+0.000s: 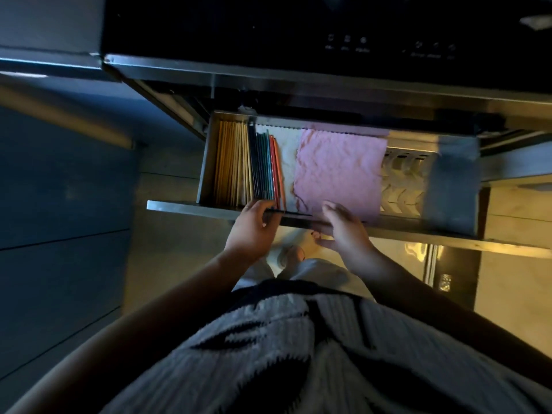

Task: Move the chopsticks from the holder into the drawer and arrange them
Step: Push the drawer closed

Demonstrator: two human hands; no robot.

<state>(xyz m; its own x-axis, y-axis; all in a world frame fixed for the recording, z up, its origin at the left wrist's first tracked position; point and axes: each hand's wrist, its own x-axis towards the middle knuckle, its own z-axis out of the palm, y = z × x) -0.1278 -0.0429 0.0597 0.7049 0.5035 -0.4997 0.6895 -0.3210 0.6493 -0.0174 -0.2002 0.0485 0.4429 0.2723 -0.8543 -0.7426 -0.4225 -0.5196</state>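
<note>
The open metal drawer (206,162) holds chopsticks laid side by side along its left side: pale wooden ones (231,162), dark and green ones (262,165), then red ones (277,168). My left hand (254,228) is at the drawer's front edge, fingers pinching a thin dark chopstick (294,213) that lies crosswise along that edge. My right hand (346,231) hovers just right of it, fingers apart and holding nothing, near the front of a pink cloth (340,168). No chopstick holder is in view.
A white liner (288,153) lies under the pink cloth. A slotted metal rack (403,180) fills the drawer's right part. A dark appliance panel (328,40) overhangs the drawer. Dark cabinet fronts (59,219) stand to the left, floor and my feet below.
</note>
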